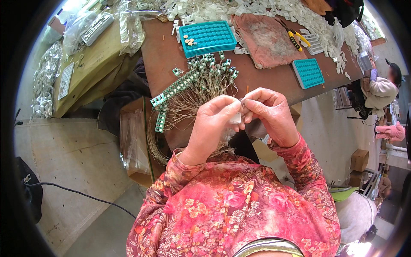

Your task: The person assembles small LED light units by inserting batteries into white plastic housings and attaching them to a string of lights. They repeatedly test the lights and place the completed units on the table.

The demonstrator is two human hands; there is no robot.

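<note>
My left hand (pixel 214 124) and my right hand (pixel 270 115) meet in front of my chest, fingertips pinched close together. A small white plastic piece (pixel 235 118) sits in the fingers of my left hand. What my right thumb and forefinger pinch is too small to make out. Just beyond my left hand, on the brown table (pixel 160 51), lie strips of small green circuit boards (pixel 176 88). A bundle of thin brownish wires (pixel 188 110) fans out from them and hangs over the near edge.
Stacked teal trays (pixel 208 36) hold a few round pieces. Another teal tray (pixel 308 73) lies right, by a reddish cloth (pixel 265 40) with yellow-handled pliers (pixel 294 40). White plastic pieces (pixel 205 9) are heaped behind. A cardboard box (pixel 139 165) stands left; another person (pixel 382 91) is far right.
</note>
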